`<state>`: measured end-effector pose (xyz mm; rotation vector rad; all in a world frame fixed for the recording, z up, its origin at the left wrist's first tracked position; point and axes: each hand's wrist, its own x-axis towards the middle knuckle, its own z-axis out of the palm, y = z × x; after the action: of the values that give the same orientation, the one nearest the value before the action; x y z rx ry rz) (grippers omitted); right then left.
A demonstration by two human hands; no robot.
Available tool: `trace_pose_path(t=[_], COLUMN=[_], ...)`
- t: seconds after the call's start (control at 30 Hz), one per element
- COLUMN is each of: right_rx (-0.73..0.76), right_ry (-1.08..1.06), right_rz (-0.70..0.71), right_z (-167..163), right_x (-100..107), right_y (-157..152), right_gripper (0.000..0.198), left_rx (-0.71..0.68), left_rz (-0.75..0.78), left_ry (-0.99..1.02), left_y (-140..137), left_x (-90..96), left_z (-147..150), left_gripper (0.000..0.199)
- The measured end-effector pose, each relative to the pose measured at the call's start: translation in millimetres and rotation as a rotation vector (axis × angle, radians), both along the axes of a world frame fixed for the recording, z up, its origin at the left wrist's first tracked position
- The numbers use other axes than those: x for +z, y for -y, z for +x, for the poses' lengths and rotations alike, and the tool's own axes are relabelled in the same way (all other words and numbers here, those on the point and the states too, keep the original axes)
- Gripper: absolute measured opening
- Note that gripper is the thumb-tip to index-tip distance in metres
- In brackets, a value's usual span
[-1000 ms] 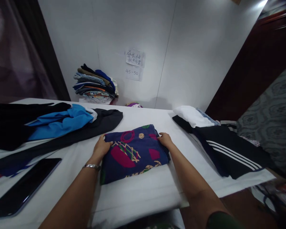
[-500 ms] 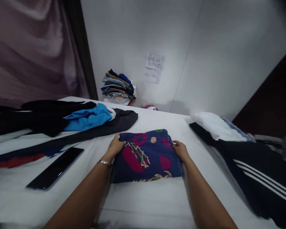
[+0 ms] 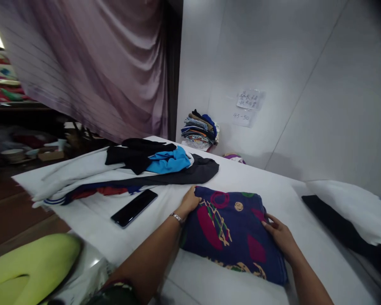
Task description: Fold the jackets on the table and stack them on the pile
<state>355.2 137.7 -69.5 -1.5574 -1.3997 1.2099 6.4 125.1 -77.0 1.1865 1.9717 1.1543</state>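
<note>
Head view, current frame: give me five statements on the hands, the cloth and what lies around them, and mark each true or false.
1. The left hand and the right hand both touch the patterned cloth. True.
2. The bracelet is on the right wrist. False: it is on the left wrist.
3. The phone lies on top of the blue garment. False: the phone lies on the white table, apart from that garment.
4. A stack of clothes stands by the wall. True.
5. The patterned cloth is plain white. False: it is dark blue with colored shapes.
</note>
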Motion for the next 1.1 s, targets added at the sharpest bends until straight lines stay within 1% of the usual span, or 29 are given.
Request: trace_pose_path(t=[0.07, 0.1, 0.13, 0.2, 0.27, 0.3, 0.33, 0.4, 0.5, 0.57, 0.63, 0.7, 0.73, 0.77, 0.83, 0.9, 0.93, 1.0, 1.1], right_rx=[-0.003, 0.010, 0.026, 0.062, 0.099, 0.114, 0.127, 0.141, 0.185, 0.261, 0.321, 0.329, 0.316, 0.301, 0.287, 0.303, 0.312, 0.316, 0.334], right_ry=[-0.079, -0.067, -0.002, 0.270, 0.595, 0.717, 0.793, 0.822, 0.725, 0.649, 0.616, 0.677, 0.750, 0.838, 1.004, 1.086, 1.099, 1.105, 1.087], right_rz=[-0.037, -0.050, -0.051, 0.003, 0.133, 0.210, 0.286, 0.435, 0.625, 0.701, 0.738, 0.727, 0.688, 0.618, 0.432, 0.305, 0.286, 0.304, 0.356], right_z=[0, 1, 2, 7, 12, 12, 12, 3, -27, -52, -70, -78, -76, -73, -60, -48, -43, -37, -34], right_x=[0, -1, -2, -7, -11, -12, -12, -7, 11, 26, 33, 29, 22, 13, -9, -29, -36, -45, -46], right_y=[0, -2, -3, -8, -11, -12, -11, -9, -4, -6, -15, -30, -38, -47, -62, -72, -76, -79, -82], right_gripper=[0.068, 0.067, 0.065, 0.062, 0.057, 0.055, 0.054, 0.054, 0.058, 0.060, 0.061, 0.064, 0.066, 0.066, 0.066, 0.064, 0.063, 0.063, 0.061], left_rx=[-0.005, -0.007, -0.008, -0.008, -0.009, -0.010, -0.011, -0.014, -0.022, -0.027, -0.029, -0.031, -0.031, -0.032, -0.034, -0.038, -0.040, -0.043, -0.046], left_rz=[-0.009, -0.015, -0.021, -0.034, -0.048, -0.054, -0.059, -0.067, -0.078, -0.081, -0.082, -0.086, -0.090, -0.094, -0.100, -0.104, -0.105, -0.107, -0.105], left_ry=[-0.007, -0.010, -0.012, -0.018, -0.024, -0.026, -0.029, -0.034, -0.044, -0.049, -0.053, -0.060, -0.066, -0.071, -0.084, -0.097, -0.104, -0.114, -0.115], left_y=[0, 0, 1, 1, 1, 2, 2, 3, 4, 4, 5, 5, 6, 6, 7, 9, 10, 11, 12], left_x=[0.0, 0.0, 0.1, 0.4, 1.3, 2.0, 2.6, 4.0, 5.7, 6.5, 7.2, 7.8, 8.1, 8.4, 9.1, 9.9, 10.3, 11.3, 12.3], left_z=[1, 1, 1, 2, 3, 3, 4, 5, 6, 6, 6, 7, 7, 8, 10, 12, 14, 15, 16], left_gripper=[0.065, 0.065, 0.066, 0.068, 0.069, 0.070, 0.071, 0.072, 0.072, 0.072, 0.071, 0.070, 0.070, 0.071, 0.072, 0.073, 0.073, 0.073, 0.072])
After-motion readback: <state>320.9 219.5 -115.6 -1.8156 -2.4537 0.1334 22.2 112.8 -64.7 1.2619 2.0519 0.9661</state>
